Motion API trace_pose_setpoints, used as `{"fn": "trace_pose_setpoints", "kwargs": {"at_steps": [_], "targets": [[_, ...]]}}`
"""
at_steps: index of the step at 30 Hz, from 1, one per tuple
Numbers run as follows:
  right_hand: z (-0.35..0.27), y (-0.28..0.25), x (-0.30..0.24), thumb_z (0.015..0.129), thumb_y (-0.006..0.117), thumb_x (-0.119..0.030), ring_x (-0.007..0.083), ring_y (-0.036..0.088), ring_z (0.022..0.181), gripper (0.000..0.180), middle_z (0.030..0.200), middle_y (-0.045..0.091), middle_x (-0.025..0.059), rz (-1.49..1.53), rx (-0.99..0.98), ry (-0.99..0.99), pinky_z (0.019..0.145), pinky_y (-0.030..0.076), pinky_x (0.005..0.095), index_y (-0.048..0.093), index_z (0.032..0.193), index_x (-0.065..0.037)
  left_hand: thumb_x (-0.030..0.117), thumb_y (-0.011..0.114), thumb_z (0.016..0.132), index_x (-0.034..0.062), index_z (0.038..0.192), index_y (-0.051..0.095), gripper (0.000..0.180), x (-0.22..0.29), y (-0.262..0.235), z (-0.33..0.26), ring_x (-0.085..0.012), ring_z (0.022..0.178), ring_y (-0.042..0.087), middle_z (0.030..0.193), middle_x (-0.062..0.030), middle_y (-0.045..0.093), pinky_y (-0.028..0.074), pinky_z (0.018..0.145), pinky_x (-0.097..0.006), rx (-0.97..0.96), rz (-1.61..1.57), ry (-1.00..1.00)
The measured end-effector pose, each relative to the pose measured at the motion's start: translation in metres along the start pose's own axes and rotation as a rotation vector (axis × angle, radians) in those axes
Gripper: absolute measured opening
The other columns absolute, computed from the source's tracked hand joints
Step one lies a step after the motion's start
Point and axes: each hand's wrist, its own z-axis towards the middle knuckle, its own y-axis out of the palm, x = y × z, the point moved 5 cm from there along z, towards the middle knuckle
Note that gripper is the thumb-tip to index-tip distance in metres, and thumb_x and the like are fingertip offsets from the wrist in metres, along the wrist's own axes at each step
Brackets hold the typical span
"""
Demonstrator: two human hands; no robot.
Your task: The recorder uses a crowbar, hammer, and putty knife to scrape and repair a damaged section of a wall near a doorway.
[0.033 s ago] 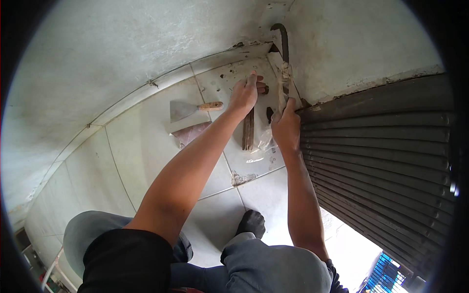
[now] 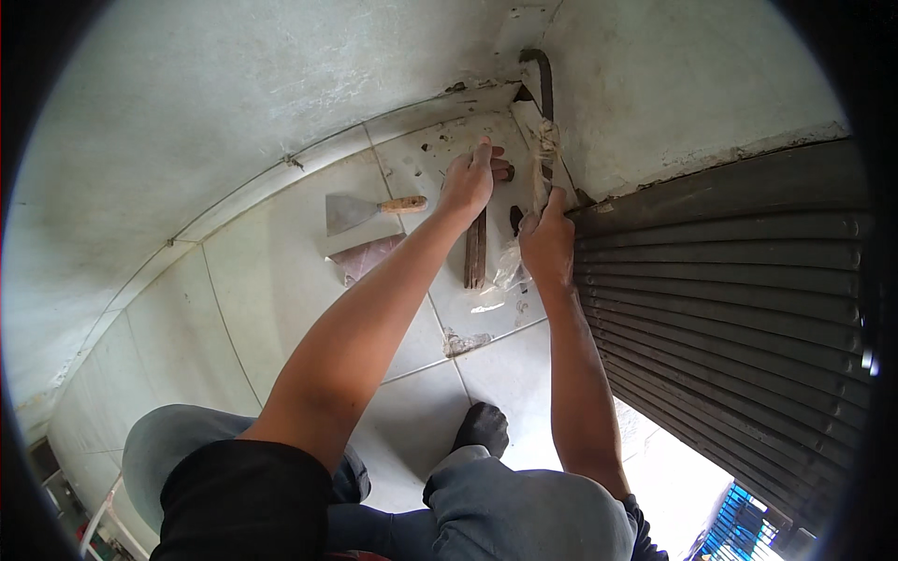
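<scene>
The person crouches over a tiled floor [image 2: 281, 309] in the corner where a plastered wall [image 2: 673, 84] meets a ribbed roller shutter [image 2: 730, 271], both arms stretched forward so the hands can reach the foot of the wall. The left hand [image 2: 468, 182] lies palm-down with its fingers close together, over the top end of a brown chisel-like bar [image 2: 475, 248] that lies flat on the tile; whether it actually grips the bar cannot be told. The right hand [image 2: 547, 243] is closed, thumb up, pinching a frayed pale strip [image 2: 543, 150] that runs up the shutter's guide rail, probably to steady it against the rail. A putty knife [image 2: 360, 210] with a wooden handle rests to the left, within reach (blade pointing away from the hands), above a reddish-brown sheet [image 2: 365, 257].
</scene>
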Motion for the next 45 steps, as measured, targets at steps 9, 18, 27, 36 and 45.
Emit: {"fn": "trace_pose_setpoints", "kwargs": {"at_steps": [9,18,27,36,45], "targets": [[0.008,0.006,0.016,0.082,0.052,-0.002,0.0518,0.055,0.085,0.039,0.084,0.058,0.0349,0.01,-0.021,0.133,0.068,0.044,0.0567,0.033,0.115,0.0,0.045,0.035,0.098,-0.0041,0.111,0.058,0.056,-0.011,-0.009,0.001,-0.0213,0.09,0.062,0.1,-0.0151,0.065,0.046,0.08,-0.033,-0.042,-0.002,-0.037],[0.011,0.005,0.019,0.081,0.052,-0.002,0.0517,0.055,0.086,0.035,0.083,0.059,0.0341,-0.072,-0.094,0.144,0.069,0.043,0.057,0.035,0.112,-0.001,0.04,0.035,0.099,-0.008,0.107,0.058,0.054,0.0,-0.001,-0.006,-0.021,0.086,0.063,0.094,-0.0168,0.065,0.048,0.08,-0.032,-0.033,-0.025,-0.014],[0.014,-0.009,0.018,0.082,0.052,-0.002,0.0508,0.055,0.09,0.034,0.089,0.058,0.0351,-0.102,-0.141,0.159,0.074,0.045,0.0559,0.035,0.112,0.002,0.047,0.038,0.097,-0.0005,0.115,0.056,0.054,0.007,0.031,-0.008,-0.0202,0.093,0.059,0.101,-0.0124,0.063,0.045,0.083,-0.033,-0.24,-0.038,-0.077],[0.003,-0.086,-0.076,0.088,0.049,-0.011,0.0502,0.055,0.095,0.028,0.095,0.059,0.0342,-0.323,-0.272,0.067,0.081,0.045,0.0548,0.04,0.109,0.006,0.042,0.047,0.095,0.0043,0.101,0.056,0.039,0.074,0.076,-0.038,-0.0167,0.068,0.054,0.082,-0.0072,0.06,0.044,0.062,-0.032,-0.328,0.367,0.17],[-0.022,-0.052,-0.027,0.088,0.052,-0.013,0.0521,0.055,0.088,0.031,0.087,0.059,0.034,-0.059,-0.117,0.089,0.072,0.044,0.0566,0.037,0.111,0.002,0.034,0.05,0.096,0.0036,0.096,0.058,0.032,0.045,0.064,-0.053,-0.0121,0.07,0.056,0.079,-0.0035,0.059,0.047,0.064,-0.028,-0.301,0.076,-0.15]]}}
